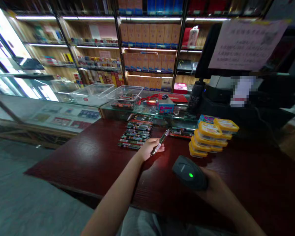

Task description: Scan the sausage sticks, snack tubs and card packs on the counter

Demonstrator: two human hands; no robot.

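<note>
My left hand [147, 149] is closed on a slim wrapped stick [160, 142], dark with pale ends, tilted up and to the right above the counter. What is inside the wrapper I cannot tell. In my right hand [212, 183] is a dark handheld barcode scanner [189, 173] with a green light lit on top. Its head points left, toward the near side of the stick. Just beyond my left hand, several similar sticks [137, 131] lie in a stacked row. The scanner body hides most of my right fingers.
Yellow-lidded tubs [209, 129] stand stacked on the right of the dark red counter [93, 164]. Behind are more sticks [182, 132], a blue box [165, 106] and clear plastic bins [90, 93]. A monitor with a paper sheet [247, 46] rises at the right. Stocked shelves line the back.
</note>
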